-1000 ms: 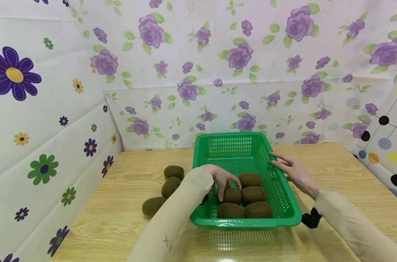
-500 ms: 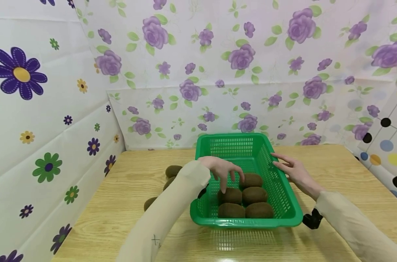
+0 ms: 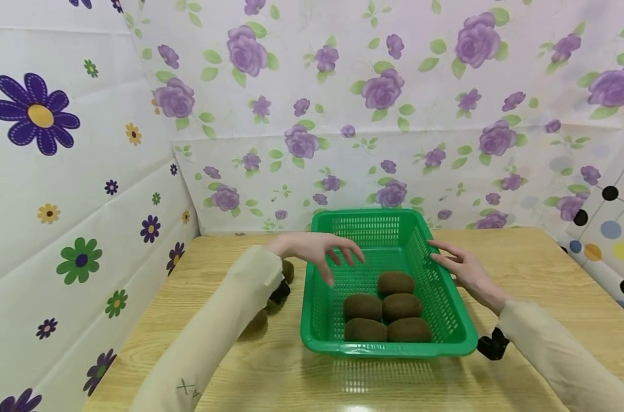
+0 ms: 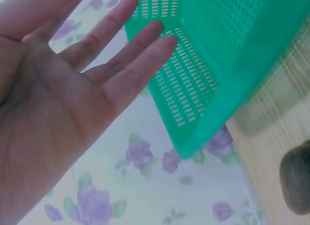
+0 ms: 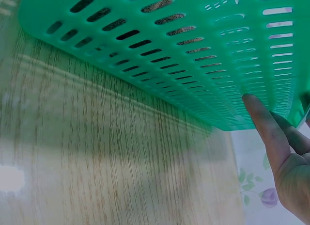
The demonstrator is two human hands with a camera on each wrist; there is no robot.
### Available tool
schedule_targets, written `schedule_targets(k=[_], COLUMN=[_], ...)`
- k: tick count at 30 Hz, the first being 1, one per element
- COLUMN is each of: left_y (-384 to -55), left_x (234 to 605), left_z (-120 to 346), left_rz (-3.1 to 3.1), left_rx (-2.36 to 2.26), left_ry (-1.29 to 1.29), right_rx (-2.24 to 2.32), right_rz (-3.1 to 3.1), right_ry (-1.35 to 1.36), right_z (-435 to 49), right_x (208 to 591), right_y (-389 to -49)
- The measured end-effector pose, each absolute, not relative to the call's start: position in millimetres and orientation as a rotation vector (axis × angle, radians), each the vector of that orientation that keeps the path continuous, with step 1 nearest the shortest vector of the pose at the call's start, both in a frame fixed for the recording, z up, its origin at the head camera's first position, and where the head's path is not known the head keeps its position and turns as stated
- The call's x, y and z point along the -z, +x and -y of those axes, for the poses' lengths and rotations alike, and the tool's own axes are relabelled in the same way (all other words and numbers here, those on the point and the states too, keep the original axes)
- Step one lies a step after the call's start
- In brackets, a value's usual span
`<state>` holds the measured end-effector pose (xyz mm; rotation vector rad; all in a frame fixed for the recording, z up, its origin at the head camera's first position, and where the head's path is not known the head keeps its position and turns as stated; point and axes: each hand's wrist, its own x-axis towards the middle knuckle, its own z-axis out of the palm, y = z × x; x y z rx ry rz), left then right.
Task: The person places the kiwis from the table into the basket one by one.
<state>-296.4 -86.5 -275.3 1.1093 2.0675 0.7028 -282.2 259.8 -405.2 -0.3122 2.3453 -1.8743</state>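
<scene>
In the head view my left hand (image 3: 317, 250) hovers over the left side of a green plastic basket (image 3: 389, 349), fingers spread and holding nothing. The left wrist view shows its bare palm (image 4: 53, 108). Several brown kiwis lie in the basket: one at the back (image 3: 396, 283), others in two rows towards the front, such as a front-right kiwi (image 3: 409, 330). My right hand (image 3: 466, 273) rests at the basket's right rim. In the right wrist view its extended fingers (image 5: 265, 125) touch the slotted outer wall; its other fingertips are partly hidden.
More kiwis lie on the wooden table (image 3: 204, 286) left of the basket, partly covered by my left forearm, including a front kiwi (image 3: 255, 324). A flowered cloth (image 3: 301, 171) hangs behind the table, and another cloth (image 3: 111, 229) stands along the left side.
My left hand has lifted off a kiwi in the basket and moved left and up, leaving it in the row. My right hand stays at the rim.
</scene>
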Motion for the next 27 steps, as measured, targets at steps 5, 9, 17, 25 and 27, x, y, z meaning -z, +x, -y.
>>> schedule_targets(k=[5,9,17,25,27], left_y=[-299,-300,-298,-295,-293], left_x=[270,270,280,295,298], left_z=[109,128,171,208,216], left_rz=[-2.075,-2.099,-2.102,-2.159,-2.167], left_rx=[-0.77,-0.799,-0.848,-0.739,-0.719], left_ry=[1.175,1.184,1.112,1.07,1.025], right_rx=[1.885,1.891,1.884,1.899,1.903], right_rz=[-2.34,-2.333,-2.333,-2.323,-2.324], right_ry=[-0.319,-0.321,-0.319,-0.328,-0.332], right_z=[-259,-259,-259,-259,-259], right_x=[405,405,404,404,404], right_y=[-281,-281,-281,-281,-281])
